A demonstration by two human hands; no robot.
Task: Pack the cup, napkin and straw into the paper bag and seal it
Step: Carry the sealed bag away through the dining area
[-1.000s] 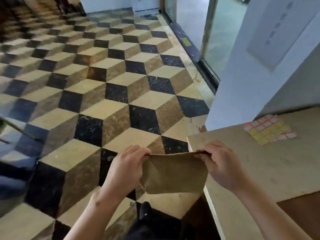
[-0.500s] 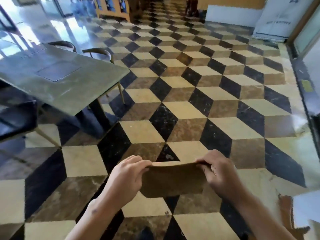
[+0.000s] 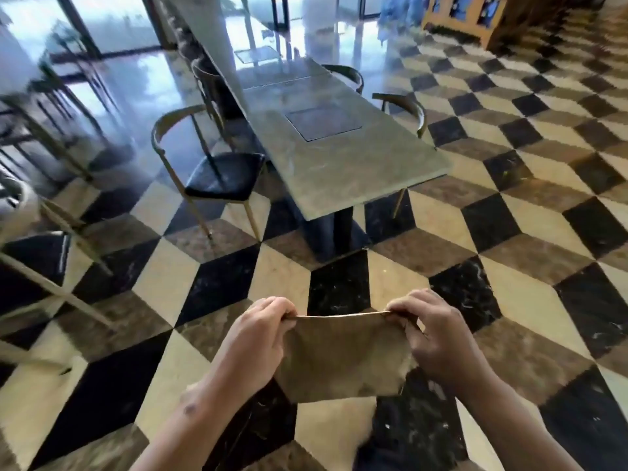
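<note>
A brown paper bag (image 3: pixel 343 358) hangs in front of me over the floor, held by its top edge, which is pulled flat and straight. My left hand (image 3: pixel 258 341) pinches the top left corner. My right hand (image 3: pixel 431 338) pinches the top right corner. The bag's mouth looks pressed together. No cup, napkin or straw shows in view; what the bag holds is hidden.
A long grey stone table (image 3: pixel 339 154) stands ahead, with a dark inset panel (image 3: pixel 323 122). A black-seated chair (image 3: pixel 217 175) stands at its left and curved chair backs (image 3: pixel 404 107) at its right. Further chairs (image 3: pixel 44 246) line the left. The floor is a cube-pattern tile (image 3: pixel 509 232).
The view has swung left, away from the beige counter with its sticker sheet, to the table and chairs. Both hands keep the same pinch on the bag's top edge.
</note>
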